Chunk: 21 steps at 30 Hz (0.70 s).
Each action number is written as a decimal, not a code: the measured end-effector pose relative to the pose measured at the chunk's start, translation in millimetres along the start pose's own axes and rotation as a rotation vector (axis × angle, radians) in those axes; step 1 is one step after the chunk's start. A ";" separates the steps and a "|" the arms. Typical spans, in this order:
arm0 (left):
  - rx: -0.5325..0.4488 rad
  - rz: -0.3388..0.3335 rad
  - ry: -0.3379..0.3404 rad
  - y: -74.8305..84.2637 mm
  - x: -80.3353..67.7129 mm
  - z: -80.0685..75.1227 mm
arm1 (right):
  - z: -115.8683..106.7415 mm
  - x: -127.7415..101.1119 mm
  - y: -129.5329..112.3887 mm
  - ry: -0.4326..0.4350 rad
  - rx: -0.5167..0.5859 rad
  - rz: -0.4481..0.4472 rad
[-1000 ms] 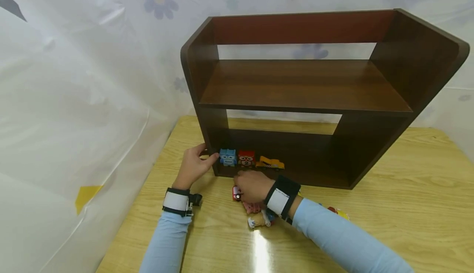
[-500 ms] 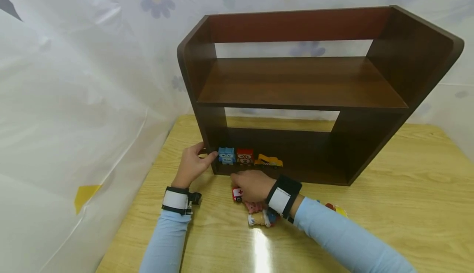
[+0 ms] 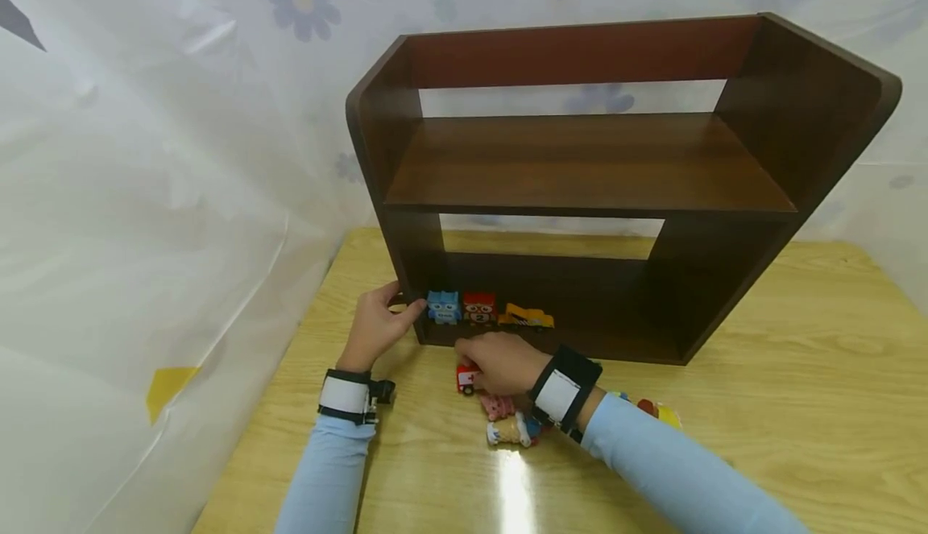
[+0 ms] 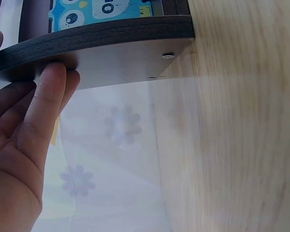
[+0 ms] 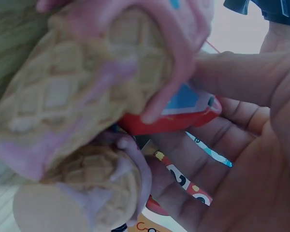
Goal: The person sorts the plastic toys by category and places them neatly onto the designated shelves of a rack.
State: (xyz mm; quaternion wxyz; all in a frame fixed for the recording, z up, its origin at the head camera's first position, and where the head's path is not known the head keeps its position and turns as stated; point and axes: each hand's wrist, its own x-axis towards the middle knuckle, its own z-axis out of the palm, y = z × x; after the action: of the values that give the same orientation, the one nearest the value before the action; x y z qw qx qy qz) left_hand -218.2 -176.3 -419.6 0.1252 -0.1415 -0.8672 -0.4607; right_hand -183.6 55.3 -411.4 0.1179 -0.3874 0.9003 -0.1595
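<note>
- Left hand (image 3: 377, 326) grips the dark wooden shelf (image 3: 587, 163) at its lower left side panel, fingers curled round the edge.
- Right hand (image 3: 500, 363) closes on a red toy car (image 3: 466, 377) on the table (image 3: 797, 405), beside ice-cream cone toys (image 3: 511, 429).
- Inside the shelf: blue owl block (image 3: 444, 307), red block (image 3: 479, 308) marked "2", yellow truck (image 3: 528, 317).

A "2", apparently, on the red owl block (image 3: 479, 308) in the shelf (image 3: 590, 171).

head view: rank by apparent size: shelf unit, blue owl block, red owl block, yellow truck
1. Shelf unit, by far the largest.
2. Yellow truck, the longest of the toys, though low.
3. Blue owl block and red owl block look about alike; I would not rank them.
</note>
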 end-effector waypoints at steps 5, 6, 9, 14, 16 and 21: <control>-0.011 -0.008 -0.010 0.2 -1.8 0.4 | 1.1 -4.8 -1.0 0.030 0.021 0.018; -0.013 -0.014 -0.011 -0.2 -2.2 0.2 | 0.0 -6.3 -1.6 0.039 0.021 0.022; -0.016 -0.025 -0.012 -0.1 -3.0 -1.3 | -5.3 -11.3 -2.2 0.089 0.014 0.020; -0.007 -0.024 -0.010 -0.1 -3.4 -2.2 | -23.4 -23.8 0.6 0.203 0.004 0.027; -0.009 -0.022 -0.013 -0.4 -3.4 -2.5 | -33.0 -29.7 4.3 0.256 0.000 0.036; -0.010 -0.011 -0.014 -0.4 -2.7 -2.9 | -58.4 -47.4 21.5 0.365 -0.029 0.089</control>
State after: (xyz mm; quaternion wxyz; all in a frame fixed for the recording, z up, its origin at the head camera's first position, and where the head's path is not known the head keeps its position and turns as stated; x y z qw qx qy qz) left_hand -215.6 -179.3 -419.3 0.1159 -0.1405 -0.8666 -0.4646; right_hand -185.5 115.6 -361.4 -0.0460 -0.3136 0.9252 -0.2089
